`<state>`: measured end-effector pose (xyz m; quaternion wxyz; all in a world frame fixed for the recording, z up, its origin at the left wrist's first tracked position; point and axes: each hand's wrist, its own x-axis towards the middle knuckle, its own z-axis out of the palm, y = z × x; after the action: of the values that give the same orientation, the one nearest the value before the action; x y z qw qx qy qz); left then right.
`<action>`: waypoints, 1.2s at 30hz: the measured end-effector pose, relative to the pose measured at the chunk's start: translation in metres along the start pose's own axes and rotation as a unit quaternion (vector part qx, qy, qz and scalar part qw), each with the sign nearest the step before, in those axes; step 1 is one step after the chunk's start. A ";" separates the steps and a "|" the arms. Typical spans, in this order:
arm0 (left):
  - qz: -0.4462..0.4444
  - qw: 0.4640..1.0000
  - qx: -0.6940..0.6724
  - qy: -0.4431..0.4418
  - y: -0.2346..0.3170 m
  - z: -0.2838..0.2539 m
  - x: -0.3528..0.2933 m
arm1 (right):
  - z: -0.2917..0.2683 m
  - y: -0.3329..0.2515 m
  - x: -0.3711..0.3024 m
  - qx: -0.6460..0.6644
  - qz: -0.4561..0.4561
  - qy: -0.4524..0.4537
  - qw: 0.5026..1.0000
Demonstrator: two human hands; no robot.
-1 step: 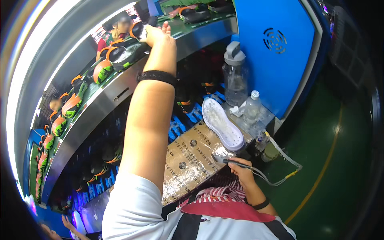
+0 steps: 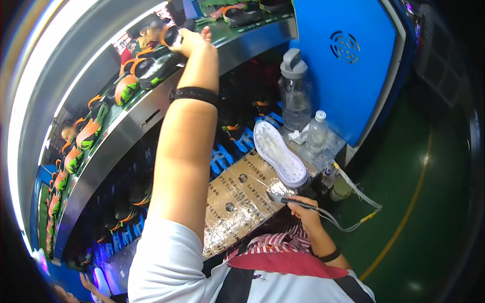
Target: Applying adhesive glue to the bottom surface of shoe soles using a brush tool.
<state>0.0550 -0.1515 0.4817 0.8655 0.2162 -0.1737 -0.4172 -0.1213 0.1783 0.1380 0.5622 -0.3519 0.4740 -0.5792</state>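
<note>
Conveyor (image 2: 257, 41) curves along the far side; over its metal edge the left hand (image 2: 194, 43) meets an orange-collared shoe (image 2: 172, 34), its grip too hidden to tell. The right hand (image 2: 308, 216) grasps a black-handled tool (image 2: 293, 202) beside the white sole (image 2: 279, 154), on the brown-wrapped counter (image 2: 237, 197). Green floor (image 2: 399, 217) opens rightward.

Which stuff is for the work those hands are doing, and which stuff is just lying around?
Seems part of the work:
orange-and-black shoe, at the left hand
slim black-handled tool, held in the right hand
pale lilac foot-shaped sole

Probably just lying about:
large clear plastic bottle with grey lid
small clear plastic bottle with white cap
crumpled white scrap
</note>
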 end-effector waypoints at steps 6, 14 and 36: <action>0.031 0.979 0.203 0.010 0.009 0.002 -0.005 | -0.006 0.002 0.002 0.016 0.010 0.003 1.000; 0.090 0.972 0.207 0.071 0.026 -0.004 -0.018 | -0.010 0.007 0.005 0.012 0.003 0.008 1.000; 0.110 0.708 0.687 -0.118 0.030 -0.022 0.050 | 0.001 0.008 -0.002 0.006 -0.013 -0.030 0.999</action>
<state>0.1149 -0.1698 0.4847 0.4900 0.6794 -0.5357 -0.1066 -0.1175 0.1804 0.1309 0.5709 -0.3717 0.4485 -0.5785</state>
